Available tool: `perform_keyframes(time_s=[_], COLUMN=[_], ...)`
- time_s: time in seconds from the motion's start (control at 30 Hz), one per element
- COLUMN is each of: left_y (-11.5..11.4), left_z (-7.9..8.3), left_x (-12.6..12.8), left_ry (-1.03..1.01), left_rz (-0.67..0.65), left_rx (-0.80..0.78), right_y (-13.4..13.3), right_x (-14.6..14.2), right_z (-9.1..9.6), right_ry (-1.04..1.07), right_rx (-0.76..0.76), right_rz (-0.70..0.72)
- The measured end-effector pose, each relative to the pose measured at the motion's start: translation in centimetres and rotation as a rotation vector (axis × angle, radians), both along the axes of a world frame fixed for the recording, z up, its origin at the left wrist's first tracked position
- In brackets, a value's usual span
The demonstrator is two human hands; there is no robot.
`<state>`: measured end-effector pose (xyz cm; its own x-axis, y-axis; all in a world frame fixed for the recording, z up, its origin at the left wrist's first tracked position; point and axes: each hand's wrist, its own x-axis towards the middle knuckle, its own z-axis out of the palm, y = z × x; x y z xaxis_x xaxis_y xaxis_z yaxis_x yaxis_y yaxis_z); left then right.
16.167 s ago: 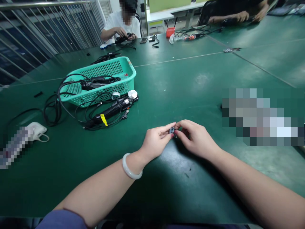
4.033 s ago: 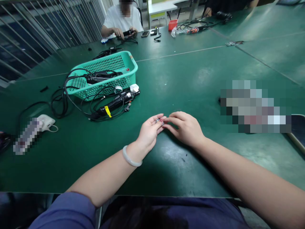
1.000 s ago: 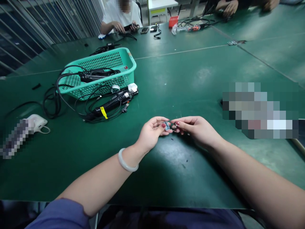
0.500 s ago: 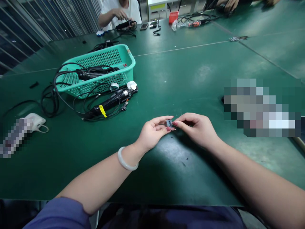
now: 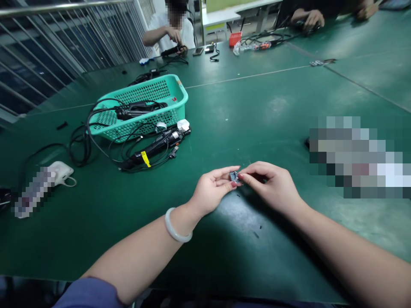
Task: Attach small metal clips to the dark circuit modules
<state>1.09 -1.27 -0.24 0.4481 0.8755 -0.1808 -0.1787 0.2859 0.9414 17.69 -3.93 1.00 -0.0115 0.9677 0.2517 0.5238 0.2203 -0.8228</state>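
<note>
My left hand (image 5: 210,192), with a pale bangle (image 5: 177,226) on its wrist, pinches a small blue-grey part (image 5: 233,176) between thumb and fingers. It looks like a little block with fittings inside, too small to name. From the other side, my right hand (image 5: 278,184) has thumb and forefinger pinched together at the part's right edge; whether they grip the part or something tiny at it is hidden. Just below the hands, small dark bits (image 5: 260,227) lie on the green table (image 5: 205,265).
A green basket (image 5: 180,109) holds a black device with cables. Beside it lies a black handheld tool (image 5: 154,147) with a yellow tag. A phone-like white object (image 5: 62,171) is at left, a blurred-out object (image 5: 356,158) at right. People (image 5: 156,34) sit across the table.
The whole view has tilted up, so table, basket and hands all appear lower and slightly right. Both hands keep their pinch around the small part, which shows at a slightly different angle.
</note>
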Motion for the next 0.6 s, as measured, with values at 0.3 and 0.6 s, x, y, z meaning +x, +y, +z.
perform_keyframes(time_s=[0.3,0.6], left_y=[-0.29,-0.5], left_z=[0.22,0.41], left_x=[-0.08,-0.11], left_ry=[0.07,0.166], left_rz=[0.007,-0.019], left_rx=[0.01,0.094], right_y=[0.04,-0.05], right_x=[-0.04,0.26], right_z=[0.37,0.71], right_ry=[-0.033,-0.151], right_rx=[0.03,0.082], right_rz=[0.004,0.063])
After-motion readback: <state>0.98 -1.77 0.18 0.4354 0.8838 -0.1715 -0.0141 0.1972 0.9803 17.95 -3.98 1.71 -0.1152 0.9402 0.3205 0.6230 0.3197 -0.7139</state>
